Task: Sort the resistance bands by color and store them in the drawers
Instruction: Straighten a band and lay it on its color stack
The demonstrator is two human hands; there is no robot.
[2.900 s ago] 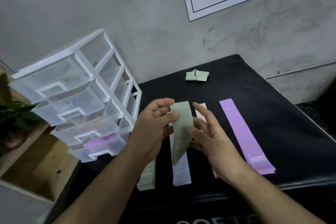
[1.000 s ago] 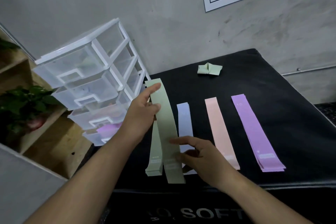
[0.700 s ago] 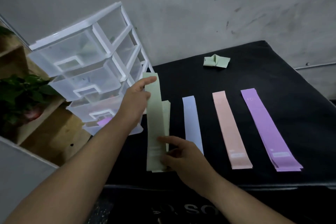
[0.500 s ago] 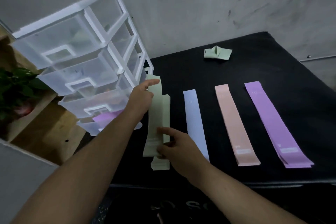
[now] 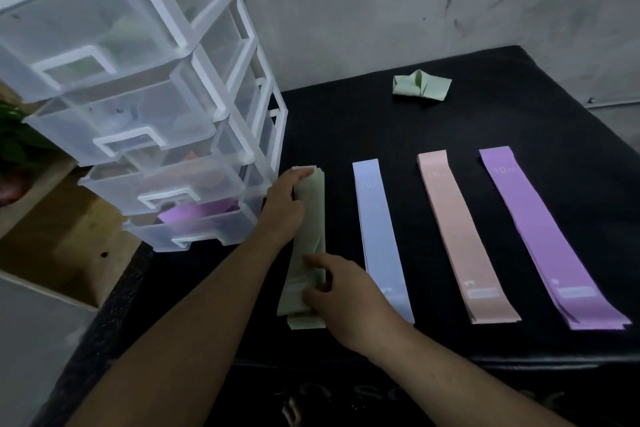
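A green band (image 5: 311, 229) lies lengthwise on a stack of green bands at the left of the black padded table (image 5: 540, 107). My left hand (image 5: 282, 210) grips its far end, fingers curled over the top. My right hand (image 5: 346, 295) pinches its near end between thumb and fingers. To the right lie a blue band stack (image 5: 379, 236), a pink band stack (image 5: 457, 229) and a purple band stack (image 5: 543, 232), all parallel. A folded green band (image 5: 420, 87) sits at the back. The clear drawer unit (image 5: 138, 97) stands left of the bands, with a purple band (image 5: 197, 215) in its slightly open bottom drawer.
A grey wall runs behind the table. A wooden shelf (image 5: 62, 239) and a green plant (image 5: 14, 142) are left of and below the drawer unit. The table's front edge runs just beneath my right wrist.
The green band, held up and unfolded between both hands, has been lowered flat onto the green stack. Both hands came down with it. The camera has moved closer and tilted down.
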